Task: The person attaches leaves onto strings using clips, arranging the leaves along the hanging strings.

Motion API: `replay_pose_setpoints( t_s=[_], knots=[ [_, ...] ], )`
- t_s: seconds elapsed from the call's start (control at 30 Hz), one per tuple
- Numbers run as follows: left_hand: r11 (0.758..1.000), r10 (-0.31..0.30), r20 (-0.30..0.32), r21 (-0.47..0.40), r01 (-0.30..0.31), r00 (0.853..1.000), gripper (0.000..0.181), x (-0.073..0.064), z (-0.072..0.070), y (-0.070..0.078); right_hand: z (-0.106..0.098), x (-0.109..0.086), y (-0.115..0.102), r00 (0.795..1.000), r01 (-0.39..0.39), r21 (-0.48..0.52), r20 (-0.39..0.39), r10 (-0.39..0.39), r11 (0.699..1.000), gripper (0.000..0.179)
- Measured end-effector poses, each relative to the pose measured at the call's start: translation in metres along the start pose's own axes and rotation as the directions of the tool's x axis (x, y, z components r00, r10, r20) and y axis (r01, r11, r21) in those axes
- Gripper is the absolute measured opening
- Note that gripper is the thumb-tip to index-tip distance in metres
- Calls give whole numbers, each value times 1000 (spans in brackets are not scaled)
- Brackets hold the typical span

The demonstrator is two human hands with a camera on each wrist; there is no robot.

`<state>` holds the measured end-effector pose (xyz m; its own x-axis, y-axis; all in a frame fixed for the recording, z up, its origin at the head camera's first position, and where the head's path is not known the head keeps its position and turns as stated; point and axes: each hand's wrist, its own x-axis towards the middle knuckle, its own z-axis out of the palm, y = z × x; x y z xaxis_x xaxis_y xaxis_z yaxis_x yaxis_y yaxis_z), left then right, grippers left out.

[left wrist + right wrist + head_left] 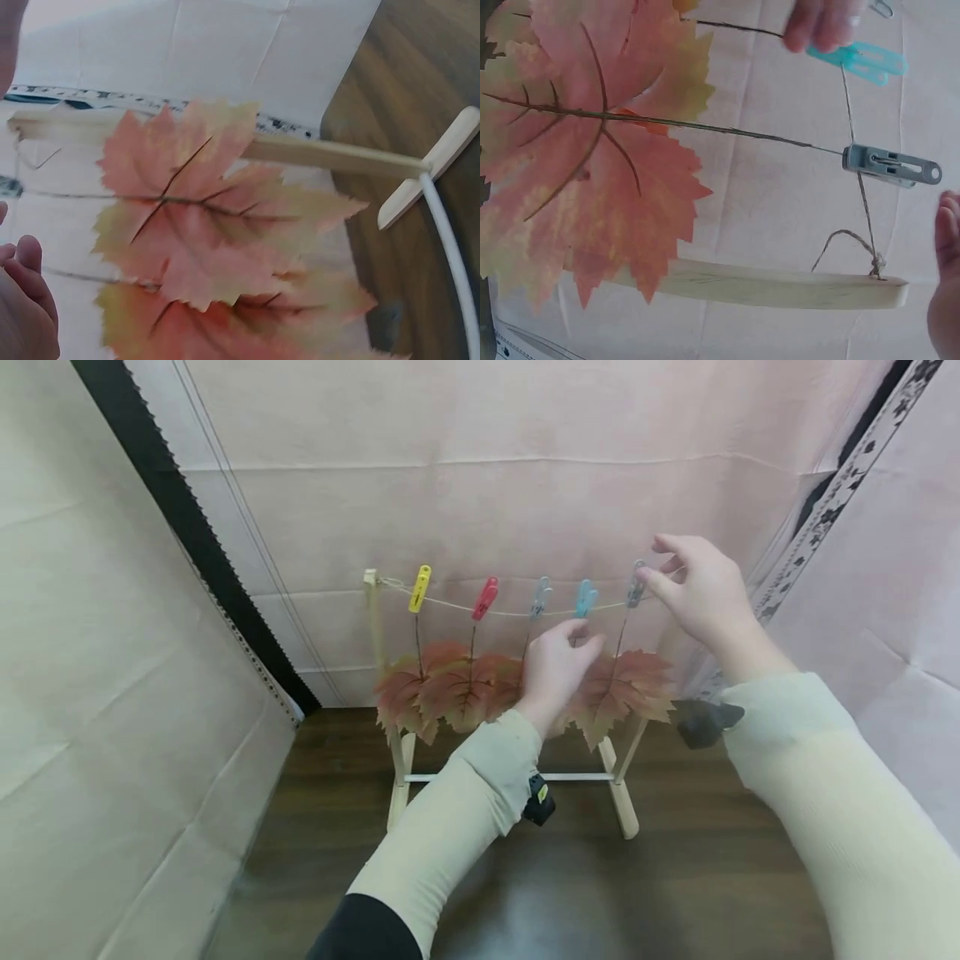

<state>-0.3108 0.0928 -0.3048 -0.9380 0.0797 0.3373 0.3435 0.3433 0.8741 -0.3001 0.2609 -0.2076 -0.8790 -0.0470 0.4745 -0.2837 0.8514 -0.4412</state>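
Note:
A grey clothespin [892, 165] hangs on the string, clipping the stem of a reddish maple leaf [592, 135]. My right hand [705, 585] hovers beside this clothespin with fingers loosely bent; the right wrist view shows a gap between them. Beside the light-blue clothespin [587, 598] is my left hand [558, 664], its fingertips overlapping the clip's lower end in the right wrist view. Contact there is hard to judge. Part of the left hand [26, 300] shows at the left wrist view's edge, thumb and fingers loosely bent. It hides some leaves in the head view.
Along the string, a yellow clothespin [420, 589], a red clothespin [485, 598] and a clear bluish clothespin [540, 597] carry more leaves. A wooden rack [618, 785] with a white crossbar [577, 777] stands on the dark wood surface [675, 877]. Pale cloth [525, 518] hangs behind.

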Motion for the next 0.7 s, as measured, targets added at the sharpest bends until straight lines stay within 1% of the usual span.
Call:
replay_pose_setpoints(
  t_s=[0.1, 0.17, 0.27, 0.4, 0.57, 0.7],
  knots=[
    [999, 32, -8, 2, -32, 999, 34, 2, -12, 5, 0, -6, -2, 996, 30, 21, -80, -28, 999, 54],
    [999, 43, -16, -8, -43, 999, 34, 3, -21, 7, 2, -10, -4, 993, 54, 40, -106, -49, 998, 53],
    [998, 65, -30, -4, -65, 997, 35, 3, -35, 11, 5, -17, -7, 990, 80, 61, -118, -72, 995, 52],
    [996, 87, -28, 0, -87, 996, 36, 3, -49, 12, 9, -26, -8, 985, 105, 74, -147, -93, 992, 50],
    [995, 105, -54, 4, -105, 993, 35, 4, -65, 7, 19, -34, -8, 978, 132, 84, -171, -116, 988, 50],
    [995, 97, -74, -12, -98, 993, 35, 2, -75, 2, 26, -40, -6, 972, 147, 93, -198, -127, 985, 49]
  ],
)
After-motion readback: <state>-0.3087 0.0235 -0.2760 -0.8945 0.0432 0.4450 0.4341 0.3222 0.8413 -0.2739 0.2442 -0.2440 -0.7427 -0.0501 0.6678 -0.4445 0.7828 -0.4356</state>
